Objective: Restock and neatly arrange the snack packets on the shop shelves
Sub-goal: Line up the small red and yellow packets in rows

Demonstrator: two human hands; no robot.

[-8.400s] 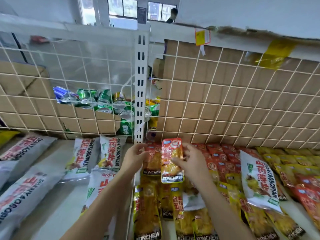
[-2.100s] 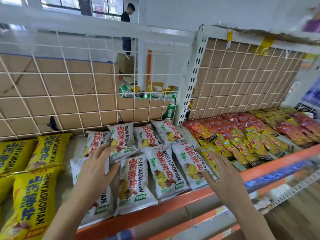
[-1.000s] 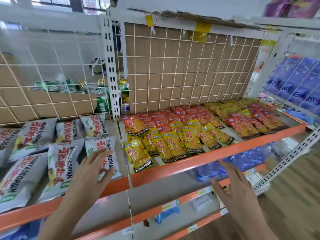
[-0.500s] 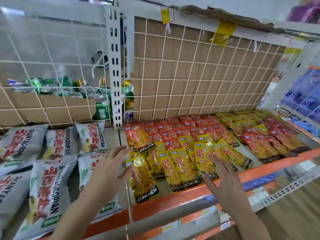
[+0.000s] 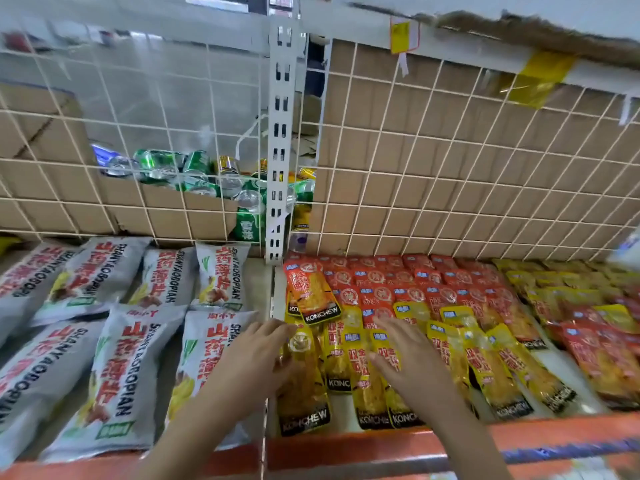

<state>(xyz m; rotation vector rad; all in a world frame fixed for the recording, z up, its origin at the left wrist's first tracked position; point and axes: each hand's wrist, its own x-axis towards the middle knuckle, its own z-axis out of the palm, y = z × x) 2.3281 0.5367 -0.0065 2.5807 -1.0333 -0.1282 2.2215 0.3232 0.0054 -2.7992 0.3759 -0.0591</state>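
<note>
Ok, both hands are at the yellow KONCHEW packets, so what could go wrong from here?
1. The front-row yellow KONCHEW packets reach the orange shelf lip. A pull by the left hand or right hand might slide one over the edge.
2. The red-topped KONCHEW packet lies askew on top of the rows, beside the seam below the white upright. A nudge could tip it into that seam.

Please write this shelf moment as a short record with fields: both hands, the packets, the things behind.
left hand: open, spread, over the front-left yellow packet
right hand: open, spread, over the middle yellow packets
contact: too blurred to tell
white bags: left section, two rows
red packets: back rows, right section
askew packet: lies tilted on the others
cans: behind the wire grid
</note>
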